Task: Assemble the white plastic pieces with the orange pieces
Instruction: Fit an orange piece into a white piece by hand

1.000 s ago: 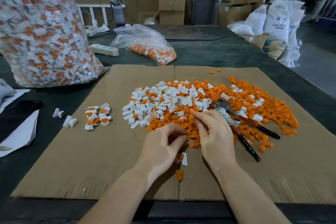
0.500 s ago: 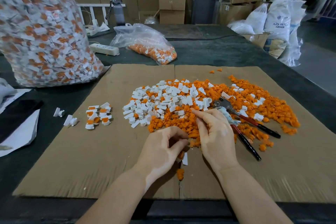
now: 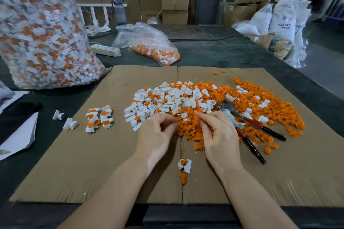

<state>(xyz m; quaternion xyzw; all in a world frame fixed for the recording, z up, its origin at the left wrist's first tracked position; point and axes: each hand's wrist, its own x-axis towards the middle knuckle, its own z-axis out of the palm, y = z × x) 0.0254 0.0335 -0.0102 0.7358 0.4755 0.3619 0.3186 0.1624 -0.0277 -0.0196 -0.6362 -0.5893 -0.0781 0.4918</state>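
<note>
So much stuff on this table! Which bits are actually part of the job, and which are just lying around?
Part of the job:
left hand
right hand
mixed pile of white and orange pieces
small group of assembled pieces
big bag of assembled pieces

Just lying about:
pliers
power strip
water bottle

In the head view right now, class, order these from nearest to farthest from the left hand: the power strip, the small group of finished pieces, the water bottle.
From the left hand:
1. Group of finished pieces, on the cardboard to its left.
2. Power strip, farther back on the table.
3. Water bottle, at the table's far edge.
</note>
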